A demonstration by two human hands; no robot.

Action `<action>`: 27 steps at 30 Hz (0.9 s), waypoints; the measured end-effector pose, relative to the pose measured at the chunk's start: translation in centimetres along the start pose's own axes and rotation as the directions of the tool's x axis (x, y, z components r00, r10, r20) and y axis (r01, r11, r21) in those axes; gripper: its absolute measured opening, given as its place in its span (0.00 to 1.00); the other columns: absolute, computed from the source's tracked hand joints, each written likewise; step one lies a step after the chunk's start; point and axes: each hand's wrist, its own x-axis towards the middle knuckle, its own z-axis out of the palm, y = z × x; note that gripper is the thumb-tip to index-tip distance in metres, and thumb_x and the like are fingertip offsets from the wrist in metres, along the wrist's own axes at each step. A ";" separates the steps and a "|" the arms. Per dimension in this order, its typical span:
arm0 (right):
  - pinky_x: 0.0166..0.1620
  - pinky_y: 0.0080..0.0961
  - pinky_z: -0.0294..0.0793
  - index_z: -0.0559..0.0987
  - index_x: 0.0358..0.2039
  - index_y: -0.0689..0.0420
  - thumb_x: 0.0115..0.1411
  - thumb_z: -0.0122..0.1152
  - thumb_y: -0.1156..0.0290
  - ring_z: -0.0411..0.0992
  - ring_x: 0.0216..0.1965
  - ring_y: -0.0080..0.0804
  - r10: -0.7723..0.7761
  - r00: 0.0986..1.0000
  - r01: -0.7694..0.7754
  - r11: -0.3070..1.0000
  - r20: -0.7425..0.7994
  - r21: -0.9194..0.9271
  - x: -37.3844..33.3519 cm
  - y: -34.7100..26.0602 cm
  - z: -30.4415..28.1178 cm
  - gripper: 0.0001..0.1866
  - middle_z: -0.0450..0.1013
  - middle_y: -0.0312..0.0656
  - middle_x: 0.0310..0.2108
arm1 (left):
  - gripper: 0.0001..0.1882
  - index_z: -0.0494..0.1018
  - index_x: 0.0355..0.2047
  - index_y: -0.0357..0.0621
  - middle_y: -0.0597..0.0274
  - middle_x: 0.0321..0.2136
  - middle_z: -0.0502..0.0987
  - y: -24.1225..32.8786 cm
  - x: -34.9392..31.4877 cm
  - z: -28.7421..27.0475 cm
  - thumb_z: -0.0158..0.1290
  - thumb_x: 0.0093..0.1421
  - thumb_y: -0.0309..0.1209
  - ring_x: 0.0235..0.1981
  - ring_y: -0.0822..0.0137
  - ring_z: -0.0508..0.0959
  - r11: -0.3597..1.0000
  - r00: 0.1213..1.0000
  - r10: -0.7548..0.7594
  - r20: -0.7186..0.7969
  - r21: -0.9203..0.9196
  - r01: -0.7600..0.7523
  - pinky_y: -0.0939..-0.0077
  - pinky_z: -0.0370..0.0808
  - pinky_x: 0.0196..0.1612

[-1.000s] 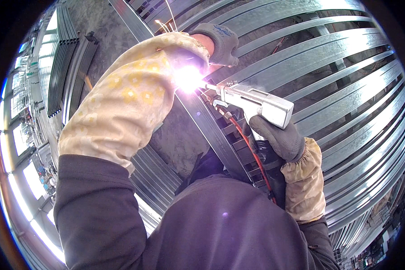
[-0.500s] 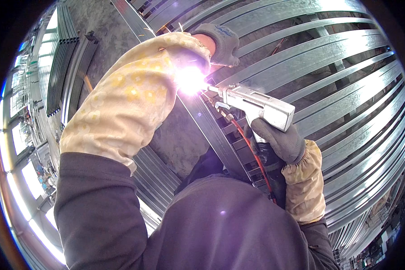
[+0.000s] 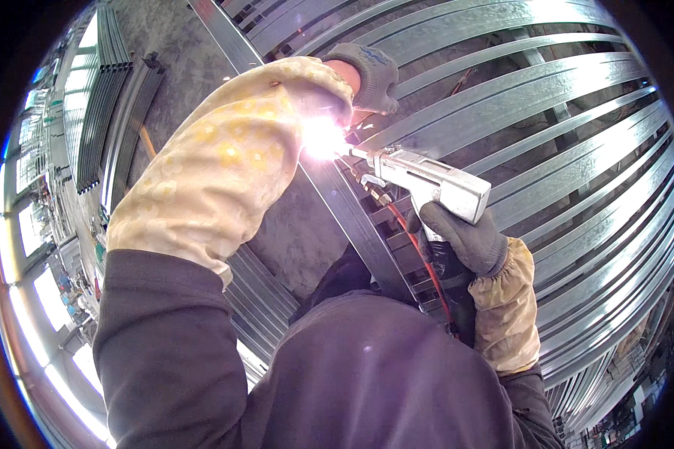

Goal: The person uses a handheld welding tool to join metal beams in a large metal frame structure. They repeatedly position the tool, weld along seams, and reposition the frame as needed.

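While I observe from my remote place, the right hand (image 3: 464,239) keeps its gloved fingers closed around the grip of the silver welding gun (image 3: 436,182), whose body extends above them and to the left. Its nozzle points into a white glare (image 3: 323,139) over the metal beam (image 3: 352,223). With the elbow bent, the left arm reaches forward in a pale patterned sleeve (image 3: 202,179); beyond the glare, the left hand (image 3: 371,78) has curled fingers, but I cannot tell whether they grasp anything.

The welding gun (image 3: 438,182) looks like smooth, shiny metal. The 2 gloves (image 3: 473,241) are matt knitted cloth, the oversleeves (image 3: 202,176) creased matt cloth, the bars (image 3: 517,92) glossy metal.
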 end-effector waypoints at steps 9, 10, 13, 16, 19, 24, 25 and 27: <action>0.43 0.24 0.76 0.79 0.47 0.63 0.67 0.59 0.61 0.76 0.37 0.25 -0.010 0.995 0.005 0.998 -0.094 -0.055 -0.5 -1.2 1.7 0.17 0.80 0.37 0.35 | 0.19 0.85 0.39 0.54 0.57 0.37 0.84 -0.8 0.1 0.2 0.58 0.55 0.50 0.41 0.54 0.83 0.998 0.998 0.039 -0.053 -0.057 -0.041 0.55 0.79 0.43; 0.43 0.24 0.76 0.78 0.48 0.62 0.67 0.59 0.61 0.76 0.37 0.25 0.002 0.996 -0.008 0.998 -0.088 -0.069 -0.6 -1.3 1.7 0.17 0.80 0.38 0.36 | 0.18 0.85 0.40 0.55 0.59 0.37 0.84 -0.6 -0.2 0.1 0.58 0.57 0.51 0.41 0.56 0.83 0.999 0.997 0.021 -0.068 -0.035 -0.024 0.58 0.78 0.45; 0.43 0.24 0.76 0.75 0.54 0.62 0.68 0.60 0.65 0.76 0.38 0.25 0.055 0.990 -0.047 0.997 -0.129 0.061 -1.4 -2.2 2.5 0.19 0.79 0.39 0.36 | 0.22 0.85 0.38 0.52 0.54 0.39 0.84 -1.6 1.3 2.1 0.60 0.55 0.54 0.42 0.53 0.83 0.998 0.989 0.029 -0.143 -0.047 -0.036 0.56 0.78 0.45; 0.43 0.25 0.77 0.72 0.57 0.62 0.68 0.59 0.66 0.76 0.38 0.25 0.009 0.985 -0.022 0.997 -0.174 -0.068 -3.2 -3.1 2.7 0.20 0.79 0.39 0.36 | 0.24 0.85 0.37 0.50 0.52 0.37 0.84 -2.1 2.2 3.6 0.60 0.55 0.56 0.41 0.52 0.83 0.994 0.977 0.039 -0.209 -0.094 -0.060 0.56 0.78 0.45; 0.44 0.24 0.76 0.72 0.58 0.61 0.69 0.58 0.67 0.76 0.39 0.26 0.087 0.970 -0.097 0.995 -0.226 -0.034 -6.6 -4.1 3.2 0.20 0.79 0.40 0.38 | 0.25 0.84 0.37 0.46 0.51 0.35 0.84 -3.0 0.9 3.4 0.59 0.58 0.56 0.38 0.51 0.83 0.965 0.960 0.023 -0.280 -0.243 -0.094 0.59 0.78 0.43; 0.36 0.21 0.76 0.72 0.56 0.63 0.69 0.56 0.70 0.75 0.31 0.25 0.066 0.921 -0.075 0.997 -0.384 -0.007 -14.0 -4.9 4.6 0.18 0.77 0.42 0.41 | 0.19 0.79 0.44 0.39 0.53 0.36 0.83 -7.6 -7.8 8.2 0.55 0.64 0.43 0.38 0.69 0.81 0.633 0.701 -0.220 -0.678 -0.646 -0.427 0.71 0.76 0.43; 0.35 0.22 0.77 0.71 0.57 0.63 0.70 0.56 0.70 0.75 0.31 0.25 0.033 0.907 -0.039 0.999 -0.420 -0.007 -15.1 -5.4 5.3 0.18 0.77 0.42 0.41 | 0.19 0.79 0.45 0.38 0.54 0.34 0.82 -7.2 -10.6 9.5 0.55 0.64 0.43 0.36 0.71 0.80 0.581 0.650 -0.377 -0.660 -0.715 -0.388 0.71 0.76 0.42; 0.34 0.23 0.77 0.70 0.58 0.63 0.70 0.54 0.70 0.75 0.31 0.25 -0.047 0.882 0.048 0.999 -0.470 -0.009 -17.1 -6.6 6.7 0.19 0.77 0.43 0.42 | 0.17 0.79 0.45 0.42 0.50 0.33 0.82 -6.9 -15.1 13.9 0.56 0.64 0.41 0.35 0.62 0.83 0.529 0.601 -0.531 -0.597 -0.788 -0.315 0.68 0.76 0.40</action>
